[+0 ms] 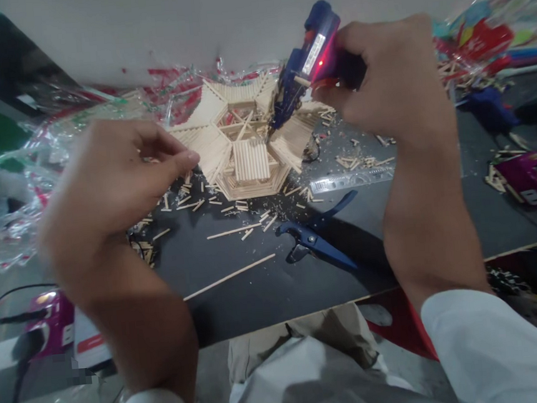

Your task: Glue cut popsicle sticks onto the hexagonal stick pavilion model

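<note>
My right hand (389, 81) is wrapped round a blue hot glue gun (301, 67) with a small red light on its side. The gun points down, and its nozzle reaches a model of thin wooden sticks (252, 160) near its small square slatted panel. That model is star-shaped, with ribbed panels fanning out round a frame of crossed sticks. My left hand (115, 168) is at the model's left side, thumb and fingertips pinched together. Whatever lies between those fingertips is too small or hidden to make out.
Blue-handled cutters (317, 244) and a long thin stick (230, 277) lie in front, among stick offcuts. A clear ruler (351, 180) is at the right. Crumpled plastic wrap (147, 105) lines the back left. Purple power strips (536, 175) sit at both sides.
</note>
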